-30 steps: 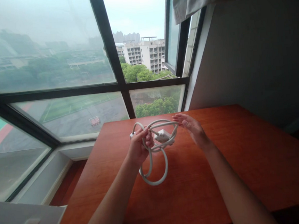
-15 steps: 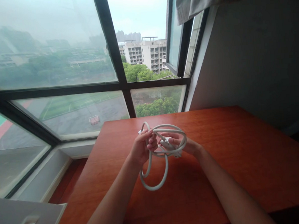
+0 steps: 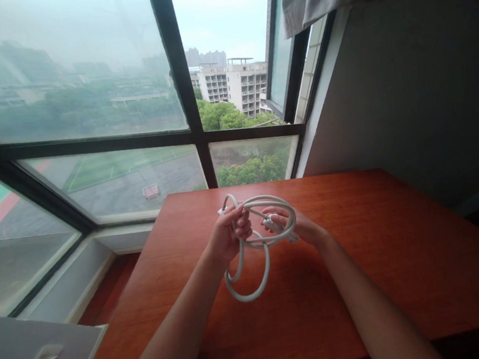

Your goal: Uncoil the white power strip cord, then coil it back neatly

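**Pale cable (image 3: 267, 258) looped between your left hand (image 3: 226, 237) and right hand (image 3: 306, 228)**

Your left fingers are curled closed, with the thumb laid along the top, and they grip the cable where its loops come together. Your right fingers are partly bent behind the coil, with the thumb in front; they close on a white plug (image 3: 272, 222), and the cable's outer curve crosses in front of that hand.

The cable is off-white, thick and smooth, wound into a loose coil of several strands, with a separate single loop below. A small white end piece (image 3: 221, 210) shows just beyond your left hand, partly hidden by it. The whole bundle is in front of you, over the middle of the reddish-brown surface (image 3: 397, 255), towards its window (image 3: 254, 161) side. You cannot tell whether the lowest loop touches the wood.

The coil's long axis runs sideways, from your left hand across to your right. The lower loop drops from it towards you, its rounded bottom facing your side. The plug's body slants from upper left to lower right; its pins are too small to make out.
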A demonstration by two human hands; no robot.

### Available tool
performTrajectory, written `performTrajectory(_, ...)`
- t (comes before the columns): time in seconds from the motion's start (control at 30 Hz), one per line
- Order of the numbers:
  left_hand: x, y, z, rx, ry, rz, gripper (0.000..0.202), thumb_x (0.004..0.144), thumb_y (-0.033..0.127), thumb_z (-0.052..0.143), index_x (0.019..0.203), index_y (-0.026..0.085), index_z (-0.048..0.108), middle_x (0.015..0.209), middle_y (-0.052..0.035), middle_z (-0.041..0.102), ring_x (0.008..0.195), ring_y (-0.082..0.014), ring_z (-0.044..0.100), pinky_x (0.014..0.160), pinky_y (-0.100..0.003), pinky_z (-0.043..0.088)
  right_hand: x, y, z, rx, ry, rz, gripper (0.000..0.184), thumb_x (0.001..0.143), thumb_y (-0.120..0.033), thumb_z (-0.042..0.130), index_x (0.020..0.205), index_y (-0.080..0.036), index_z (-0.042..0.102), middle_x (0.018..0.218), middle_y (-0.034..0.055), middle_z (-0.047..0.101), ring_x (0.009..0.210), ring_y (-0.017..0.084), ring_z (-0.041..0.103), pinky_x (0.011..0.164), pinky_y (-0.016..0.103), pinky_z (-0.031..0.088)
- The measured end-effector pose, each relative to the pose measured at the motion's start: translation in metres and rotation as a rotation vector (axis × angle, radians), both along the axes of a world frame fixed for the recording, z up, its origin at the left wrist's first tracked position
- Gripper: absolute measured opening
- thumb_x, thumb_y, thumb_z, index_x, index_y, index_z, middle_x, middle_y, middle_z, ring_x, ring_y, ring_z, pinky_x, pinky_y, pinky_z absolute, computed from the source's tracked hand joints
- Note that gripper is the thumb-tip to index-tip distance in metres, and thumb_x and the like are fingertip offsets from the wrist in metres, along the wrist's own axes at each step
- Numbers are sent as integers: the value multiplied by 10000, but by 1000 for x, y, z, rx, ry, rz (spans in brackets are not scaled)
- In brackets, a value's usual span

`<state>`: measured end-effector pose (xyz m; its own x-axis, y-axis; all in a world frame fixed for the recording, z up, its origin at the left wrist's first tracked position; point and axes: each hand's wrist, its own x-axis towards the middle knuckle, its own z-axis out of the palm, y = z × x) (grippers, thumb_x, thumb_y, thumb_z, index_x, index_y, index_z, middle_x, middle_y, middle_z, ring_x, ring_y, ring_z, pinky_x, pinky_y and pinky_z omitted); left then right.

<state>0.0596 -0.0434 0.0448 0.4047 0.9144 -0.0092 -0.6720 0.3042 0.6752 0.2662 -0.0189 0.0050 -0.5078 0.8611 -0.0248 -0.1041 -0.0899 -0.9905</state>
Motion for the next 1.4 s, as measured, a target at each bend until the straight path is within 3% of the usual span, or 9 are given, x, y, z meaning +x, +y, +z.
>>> performTrajectory(0.3, -1, 1, -1, 13, -47, 26, 180, 822, 188, 616, 721, 159, 469, 550, 70, 385, 382, -18, 303, 372, -131, 255, 14, 5, 5, 116, -195, -76, 460, 772, -483, 691, 1069, -134, 652, 905, 85, 689, 823, 202, 643, 744, 327, 514)
performTrajectory(0.43, -2, 2, 0, -6, -59, 22, 88, 822, 205, 616, 859, 170, 544, 542, 77, 372, 381, -22, 293, 376, -127, 256, 23, 9, 6, 133, -259, -105, 436, 782, -481, 673, 1055, -141, 667, 881, 66, 685, 800, 189, 631, 707, 300, 499)
performTrajectory(0.57, -1, 1, 2, -8, -46, 12, 206, 815, 209, 622, 1013, 182, 572, 542, 82, 366, 379, -22, 289, 373, -125, 242, 34, 13, 5, 165, -293, -177, 423, 791, -482, 659, 1068, -163, 673, 926, 79, 699, 811, 198, 631, 694, 297, 496)
performTrajectory(0.73, -2, 1, 3, -32, -62, 32, 162, 832, 210, 596, 990, 181, 570, 541, 80, 355, 374, -23, 282, 367, -130, 239, 42, 19, -4, 176, -327, -298, 428, 766, -501, 683, 1032, -166, 696, 878, 79, 709, 778, 208, 640, 693, 316, 500)
performTrajectory(0.87, -6, 2, 4, -78, -104, 54, 51, 850, 197, 578, 850, 164, 540, 541, 76, 350, 377, -22, 286, 369, -131, 257, 45, 22, -9, 148, -303, -427, 432, 736, -521, 703, 963, -154, 703, 846, 83, 705, 727, 199, 633, 655, 312, 498)
performTrajectory(1.03, -8, 5, 4, -85, -128, 101, 144, 861, 180, 570, 750, 162, 479, 550, 68, 379, 390, -24, 313, 378, -129, 283, 53, 22, -7, 37, -181, -493, 425, 740, -533, 699, 961, -170, 678, 822, 69, 685, 675, 174, 611, 591, 288, 501)
performTrajectory(1.23, -6, 11, -3, -34, -101, 197, 169, 809, 188, 650, 751, 159, 494, 596, 54, 449, 454, -33, 395, 430, -142, 339, 59, 20, 1, -58, 47, -400, 354, 794, -521, 641, 930, -195, 661, 914, 96, 711, 748, 216, 660, 613, 318, 530)
performTrajectory(1.3, -4, 12, -5, -19, -68, 222, 140, 795, 200, 673, 849, 169, 548, 616, 51, 474, 480, -44, 427, 454, -153, 366, 59, 19, 2, -86, 107, -327, 352, 813, -525, 606, 955, -207, 653, 975, 103, 714, 806, 236, 675, 678, 351, 548)
performTrajectory(1.4, 1, 12, -10, -12, -12, 234, 278, 786, 207, 693, 1038, 192, 578, 648, 44, 515, 511, -54, 470, 496, -167, 410, 58, 15, 5, -121, 137, -217, 363, 820, -493, 608, 1041, -207, 641, 1038, 113, 708, 837, 237, 677, 748, 372, 550)
